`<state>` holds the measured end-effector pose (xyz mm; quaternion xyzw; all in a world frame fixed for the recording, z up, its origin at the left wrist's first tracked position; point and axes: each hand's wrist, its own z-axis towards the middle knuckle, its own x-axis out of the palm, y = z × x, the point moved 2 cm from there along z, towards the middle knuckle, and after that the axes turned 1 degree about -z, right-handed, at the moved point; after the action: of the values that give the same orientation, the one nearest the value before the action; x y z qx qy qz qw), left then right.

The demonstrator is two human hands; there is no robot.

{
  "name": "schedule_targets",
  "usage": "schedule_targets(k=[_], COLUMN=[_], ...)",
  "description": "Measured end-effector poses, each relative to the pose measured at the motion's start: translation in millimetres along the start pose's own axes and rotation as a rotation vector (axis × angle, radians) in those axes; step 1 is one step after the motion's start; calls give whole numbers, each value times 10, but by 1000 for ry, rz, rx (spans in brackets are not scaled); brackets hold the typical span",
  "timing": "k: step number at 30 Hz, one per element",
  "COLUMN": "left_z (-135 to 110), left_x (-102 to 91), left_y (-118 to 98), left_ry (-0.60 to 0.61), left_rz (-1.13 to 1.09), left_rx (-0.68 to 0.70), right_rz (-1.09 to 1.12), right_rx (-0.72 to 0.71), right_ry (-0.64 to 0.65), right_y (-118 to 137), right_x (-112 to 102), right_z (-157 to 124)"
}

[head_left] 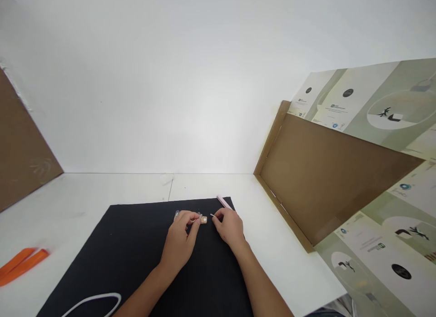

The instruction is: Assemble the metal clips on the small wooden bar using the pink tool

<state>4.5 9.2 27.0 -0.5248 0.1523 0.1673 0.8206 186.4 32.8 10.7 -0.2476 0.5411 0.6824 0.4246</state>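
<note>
My left hand (180,242) is closed in a pinch over the black mat. A small tan piece with a white round spot (204,220) shows right at its fingertips. Whether the fingers grip that piece or something clear and tiny beside it is hard to make out. A bit of clear material (176,214) peeks out behind the knuckles. To the right, apart from the tan piece, my right hand (232,228) pinches a thin pale stick (212,215), its tip pointing left. Just behind this hand lies a pale pink rod (223,201), partly hidden by it.
The black mat (136,244) covers the middle of the white table (282,262). Orange strips (22,264) lie at left, and a white cord (98,297) curves across the mat's near edge. An open cardboard box (323,171) with printed flaps stands at right; brown board (23,144) stands far left.
</note>
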Motion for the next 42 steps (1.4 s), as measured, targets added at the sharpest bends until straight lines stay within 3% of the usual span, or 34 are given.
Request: schedule_targets(k=[3, 6, 11, 15, 20, 35, 38, 42], left_z=[8, 6, 0, 0, -16, -34, -1, 117], left_x=[3, 6, 1, -3, 4, 3, -35, -206], left_y=[18, 25, 12, 12, 8, 3, 3, 61], left_ry=[-1, -1, -15, -26, -49, -44, -34, -148], left_rz=[-22, -56, -60, -64, -59, -84, -97, -88], left_rx=[-69, -109, -110, -101, -100, -84, -95, -163], right_rz=[79, 351, 842, 1097, 1233, 1175, 1010, 543], right_rx=[-54, -107, -183, -83, 40, -55, -103, -216], right_ry=[-3, -19, 206, 328, 355, 327, 232, 24], right_y=[19, 94, 241, 267, 281, 254, 233, 199], right_x=[4, -32, 3, 73, 94, 114, 82, 8], right_z=[6, 4, -57, -91, -99, -69, -43, -22])
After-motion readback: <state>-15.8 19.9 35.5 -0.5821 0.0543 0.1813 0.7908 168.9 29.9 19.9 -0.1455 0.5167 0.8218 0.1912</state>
